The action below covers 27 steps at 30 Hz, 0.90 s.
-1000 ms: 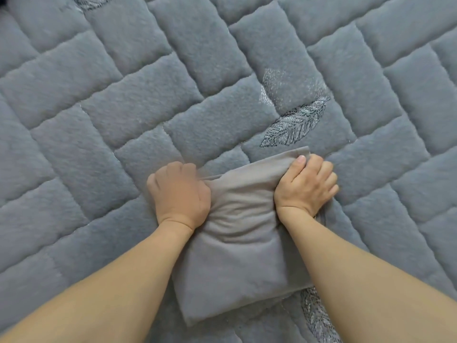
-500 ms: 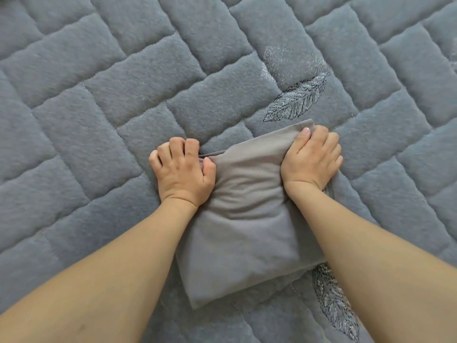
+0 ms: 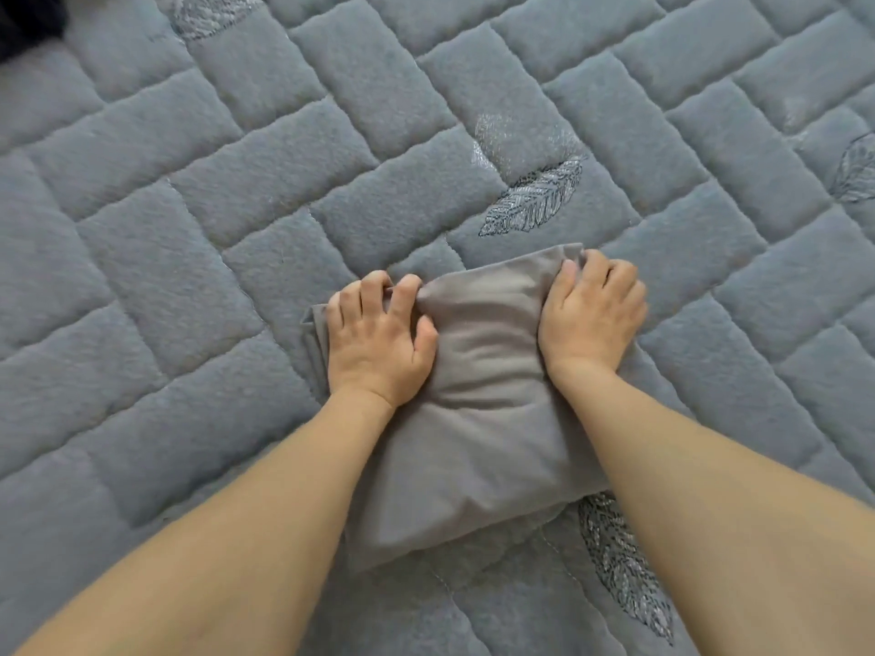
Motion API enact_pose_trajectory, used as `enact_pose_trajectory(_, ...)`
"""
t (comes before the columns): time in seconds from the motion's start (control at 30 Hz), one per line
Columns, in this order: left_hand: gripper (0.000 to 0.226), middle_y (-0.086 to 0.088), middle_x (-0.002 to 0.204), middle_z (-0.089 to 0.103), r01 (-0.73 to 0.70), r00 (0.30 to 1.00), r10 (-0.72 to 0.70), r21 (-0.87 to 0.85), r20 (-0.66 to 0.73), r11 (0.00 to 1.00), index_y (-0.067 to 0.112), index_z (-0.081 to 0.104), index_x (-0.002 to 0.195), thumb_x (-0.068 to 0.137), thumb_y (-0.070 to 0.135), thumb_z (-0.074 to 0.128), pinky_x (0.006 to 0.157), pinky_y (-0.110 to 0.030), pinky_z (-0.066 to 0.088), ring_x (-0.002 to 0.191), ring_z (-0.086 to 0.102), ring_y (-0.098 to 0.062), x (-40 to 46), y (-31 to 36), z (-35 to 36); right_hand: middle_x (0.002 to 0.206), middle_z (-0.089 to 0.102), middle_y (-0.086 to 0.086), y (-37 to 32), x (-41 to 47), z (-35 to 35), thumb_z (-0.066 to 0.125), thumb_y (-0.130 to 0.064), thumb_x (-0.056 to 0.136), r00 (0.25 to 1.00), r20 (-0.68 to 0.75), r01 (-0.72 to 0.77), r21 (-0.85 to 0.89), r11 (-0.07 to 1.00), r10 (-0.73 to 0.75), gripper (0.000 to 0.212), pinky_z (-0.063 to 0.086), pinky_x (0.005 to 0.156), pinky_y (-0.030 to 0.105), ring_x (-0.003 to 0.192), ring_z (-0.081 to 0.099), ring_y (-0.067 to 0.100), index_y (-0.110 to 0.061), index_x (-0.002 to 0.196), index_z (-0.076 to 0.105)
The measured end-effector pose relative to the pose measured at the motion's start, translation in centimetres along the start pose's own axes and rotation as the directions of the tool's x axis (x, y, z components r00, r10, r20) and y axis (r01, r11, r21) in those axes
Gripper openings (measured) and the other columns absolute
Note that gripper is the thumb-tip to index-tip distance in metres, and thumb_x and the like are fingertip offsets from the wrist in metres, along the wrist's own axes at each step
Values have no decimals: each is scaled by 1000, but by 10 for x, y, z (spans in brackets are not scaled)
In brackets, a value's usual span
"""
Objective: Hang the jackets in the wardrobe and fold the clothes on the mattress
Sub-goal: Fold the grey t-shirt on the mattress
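A grey-brown garment (image 3: 478, 419), folded into a thick rectangle, lies on the grey quilted mattress (image 3: 189, 277) in the lower middle of the head view. My left hand (image 3: 379, 338) rests on its far left corner with fingers curled into the cloth, bunching the edge. On the far right corner my right hand (image 3: 592, 314) has its fingers curled over the garment's far edge. Both forearms cover the garment's side edges.
The mattress cover has stitched brick-shaped pads and embroidered leaves, one (image 3: 535, 196) just beyond the garment and one (image 3: 625, 570) at its near right corner. Something dark (image 3: 28, 21) shows at the top left corner.
My left hand has shifted onto the garment's far left corner, and folded layers now stick out to its left. The right hand keeps its grip on the far right corner.
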<state>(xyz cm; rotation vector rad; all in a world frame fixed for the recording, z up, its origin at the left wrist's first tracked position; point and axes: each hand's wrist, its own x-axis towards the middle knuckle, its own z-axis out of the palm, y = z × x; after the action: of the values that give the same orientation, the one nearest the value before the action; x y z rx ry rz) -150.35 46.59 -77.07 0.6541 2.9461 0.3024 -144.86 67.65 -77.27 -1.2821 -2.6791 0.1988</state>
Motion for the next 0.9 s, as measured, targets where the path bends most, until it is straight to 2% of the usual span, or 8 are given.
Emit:
enact_pose_trajectory(0.1, 51, -12, 121, 49, -3, 998, 3, 4, -63, 1000, 23, 52, 125, 82, 48, 42, 103, -50, 28, 111, 41, -33, 11, -5, 17, 113, 59, 13, -2, 5, 20, 39, -39, 98, 996, -92, -19, 4, 1000, 19, 36, 36, 82, 44, 97, 53, 36, -15, 115, 60)
enact_pose_trajectory(0.27, 54, -13, 120, 50, -8, 1000, 8, 10, -17, 1000, 21, 54, 124, 79, 48, 44, 102, -51, 29, 111, 42, -33, 5, -3, 14, 110, 59, 14, -1, 1, 14, 41, -37, 97, 999, -47, -15, -4, 1000, 15, 35, 36, 81, 44, 95, 54, 36, -14, 116, 61)
enact_pose_trajectory(0.6, 52, -12, 122, 50, -25, 997, 25, 3, -67, 1000, 21, 52, 124, 80, 47, 41, 102, -50, 26, 112, 38, -31, 12, -4, 18, 109, 58, 14, 0, 10, 18, 39, -39, 96, 997, -83, 5, 22, 1000, -4, 36, 34, 81, 44, 96, 53, 36, -15, 114, 59)
enact_pose_trajectory(0.7, 51, -11, 123, 49, -21, 997, 21, 4, -68, 1000, 22, 51, 126, 82, 47, 40, 103, -49, 25, 113, 38, -32, 13, -7, 20, 116, 57, 14, -1, 7, 15, 36, -42, 97, 999, -41, -18, 31, 999, 20, 41, 33, 86, 44, 103, 51, 36, -16, 118, 58)
enact_pose_trajectory(0.77, 53, -11, 126, 47, -16, 1000, 16, 7, -17, 1000, 23, 50, 128, 83, 48, 37, 105, -49, 24, 116, 39, -34, 8, -6, 15, 126, 54, 13, -1, 1, 6, 37, -42, 97, 1000, -14, -22, 43, 999, 22, 44, 31, 95, 44, 113, 49, 35, -15, 126, 56)
enact_pose_trajectory(0.83, 55, -10, 131, 44, -11, 999, 10, 9, 40, 1000, 23, 47, 133, 85, 48, 34, 110, -47, 21, 122, 37, -34, 7, -4, 6, 143, 45, 14, -3, -10, -12, 42, -41, 95, 996, -22, 83, 70, 994, -82, 51, 24, 108, 46, 129, 42, 35, -13, 137, 49)
enact_pose_trajectory(0.9, 59, -9, 139, 39, 5, 997, -3, -35, 75, 999, 23, 42, 140, 87, 47, 33, 116, -48, 15, 130, 31, -33, 8, 0, -6, 154, 33, 15, 0, -32, -32, 43, -39, 92, 967, -102, 241, 80, 967, -232, 59, 14, 116, 48, 141, 32, 33, -15, 145, 43)
